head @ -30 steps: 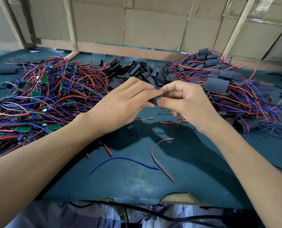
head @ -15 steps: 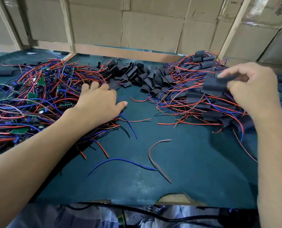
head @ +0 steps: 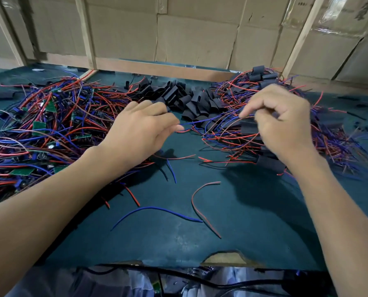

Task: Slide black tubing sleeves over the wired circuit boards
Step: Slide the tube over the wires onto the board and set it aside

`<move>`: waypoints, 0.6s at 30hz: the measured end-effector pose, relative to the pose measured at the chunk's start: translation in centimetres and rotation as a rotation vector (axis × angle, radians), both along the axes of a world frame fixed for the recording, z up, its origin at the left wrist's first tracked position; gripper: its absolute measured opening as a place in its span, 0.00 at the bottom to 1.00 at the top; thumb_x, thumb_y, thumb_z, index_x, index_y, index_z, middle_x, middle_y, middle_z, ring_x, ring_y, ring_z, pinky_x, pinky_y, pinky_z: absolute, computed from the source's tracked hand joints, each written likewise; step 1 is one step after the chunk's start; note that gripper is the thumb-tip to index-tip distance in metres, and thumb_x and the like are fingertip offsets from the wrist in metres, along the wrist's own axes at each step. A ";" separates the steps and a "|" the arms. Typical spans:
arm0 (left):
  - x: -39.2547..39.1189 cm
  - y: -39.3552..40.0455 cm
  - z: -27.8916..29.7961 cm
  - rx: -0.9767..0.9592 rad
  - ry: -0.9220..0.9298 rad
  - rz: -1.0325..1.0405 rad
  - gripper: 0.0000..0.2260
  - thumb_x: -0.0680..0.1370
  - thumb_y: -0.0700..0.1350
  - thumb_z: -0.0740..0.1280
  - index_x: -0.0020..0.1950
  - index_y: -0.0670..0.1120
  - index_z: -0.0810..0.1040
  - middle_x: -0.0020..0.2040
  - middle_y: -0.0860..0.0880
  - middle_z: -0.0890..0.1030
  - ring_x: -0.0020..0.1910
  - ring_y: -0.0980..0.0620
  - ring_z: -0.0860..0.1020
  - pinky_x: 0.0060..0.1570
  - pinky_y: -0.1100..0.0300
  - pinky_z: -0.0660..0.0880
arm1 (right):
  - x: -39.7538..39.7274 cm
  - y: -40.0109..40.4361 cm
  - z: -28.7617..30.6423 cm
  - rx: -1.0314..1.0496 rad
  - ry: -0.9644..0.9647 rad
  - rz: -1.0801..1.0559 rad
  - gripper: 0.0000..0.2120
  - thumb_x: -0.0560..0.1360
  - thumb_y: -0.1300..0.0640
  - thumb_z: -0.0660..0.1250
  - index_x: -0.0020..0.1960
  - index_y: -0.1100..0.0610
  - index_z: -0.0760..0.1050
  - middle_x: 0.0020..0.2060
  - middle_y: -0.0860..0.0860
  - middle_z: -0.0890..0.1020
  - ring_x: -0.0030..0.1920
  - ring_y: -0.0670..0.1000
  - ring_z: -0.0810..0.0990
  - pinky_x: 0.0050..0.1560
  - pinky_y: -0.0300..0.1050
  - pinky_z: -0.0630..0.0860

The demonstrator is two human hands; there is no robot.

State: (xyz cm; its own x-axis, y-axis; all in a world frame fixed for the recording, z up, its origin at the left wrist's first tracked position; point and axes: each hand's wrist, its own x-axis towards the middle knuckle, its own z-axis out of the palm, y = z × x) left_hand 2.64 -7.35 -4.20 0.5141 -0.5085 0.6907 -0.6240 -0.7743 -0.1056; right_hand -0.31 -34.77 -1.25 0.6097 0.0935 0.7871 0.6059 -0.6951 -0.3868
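Left hand [head: 140, 129] pinches blue wire [head: 202, 121]; right hand [head: 286, 123] pinches its far end. Boards [head: 50, 123] piled left, sleeves [head: 189, 99] centre on table [head: 243, 221]. Wires limp and light; grip the board edge.

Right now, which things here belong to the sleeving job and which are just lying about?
Job:
unsleeved wired boards
loose black sleeves
sleeved pile
wires between left hand and right hand

Lying about:
stray blue wire
stray red wire
cardboard wall
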 end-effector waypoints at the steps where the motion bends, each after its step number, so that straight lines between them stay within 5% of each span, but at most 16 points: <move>1: -0.3 -0.4 0.1 -0.019 -0.018 -0.042 0.14 0.83 0.52 0.63 0.51 0.45 0.84 0.44 0.46 0.80 0.43 0.41 0.77 0.42 0.48 0.74 | -0.2 0.6 -0.1 -0.011 0.061 0.102 0.12 0.71 0.70 0.64 0.44 0.60 0.84 0.39 0.57 0.81 0.39 0.57 0.78 0.41 0.47 0.72; 5: -1.1 -1.0 0.2 -0.054 -0.044 -0.124 0.14 0.84 0.52 0.62 0.53 0.46 0.85 0.44 0.46 0.80 0.43 0.44 0.78 0.32 0.48 0.75 | -0.4 3.1 -1.3 -0.073 0.359 0.309 0.08 0.73 0.49 0.77 0.50 0.49 0.85 0.38 0.48 0.83 0.37 0.50 0.79 0.40 0.42 0.73; 7: -1.1 -0.9 0.0 -0.028 -0.039 -0.138 0.14 0.84 0.53 0.62 0.53 0.47 0.85 0.44 0.47 0.80 0.42 0.44 0.79 0.30 0.48 0.74 | -0.1 3.6 -1.8 -0.136 0.334 0.283 0.06 0.73 0.53 0.78 0.49 0.47 0.85 0.37 0.43 0.82 0.37 0.43 0.78 0.41 0.35 0.71; 11: -0.7 -0.8 -0.1 -0.013 0.115 -0.087 0.19 0.81 0.63 0.61 0.63 0.53 0.79 0.49 0.53 0.80 0.46 0.47 0.81 0.36 0.53 0.77 | 0.1 2.6 -1.5 -0.119 0.284 0.152 0.04 0.76 0.56 0.74 0.49 0.53 0.88 0.40 0.40 0.85 0.40 0.38 0.82 0.46 0.39 0.78; 14: -0.3 -0.2 -0.1 -0.007 0.232 -0.002 0.23 0.79 0.67 0.57 0.67 0.57 0.74 0.54 0.55 0.80 0.51 0.46 0.82 0.43 0.52 0.78 | 0.3 1.0 -0.8 -0.120 0.172 -0.095 0.06 0.77 0.53 0.73 0.46 0.53 0.88 0.39 0.49 0.86 0.41 0.51 0.83 0.47 0.50 0.78; 18: -0.3 0.1 0.0 0.050 0.259 -0.093 0.15 0.84 0.53 0.59 0.65 0.51 0.79 0.52 0.49 0.78 0.49 0.42 0.80 0.43 0.46 0.78 | 0.7 0.3 -0.1 -0.348 0.295 -0.440 0.09 0.77 0.50 0.70 0.55 0.46 0.85 0.48 0.51 0.84 0.55 0.60 0.77 0.60 0.54 0.67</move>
State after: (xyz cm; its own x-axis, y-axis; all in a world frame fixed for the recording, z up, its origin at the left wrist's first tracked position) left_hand 2.37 -7.20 -4.17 0.6198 -0.5918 0.5153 -0.7034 -0.7102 0.0304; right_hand 0.39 -34.45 -1.32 0.8358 0.0051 0.5491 0.1377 -0.9699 -0.2006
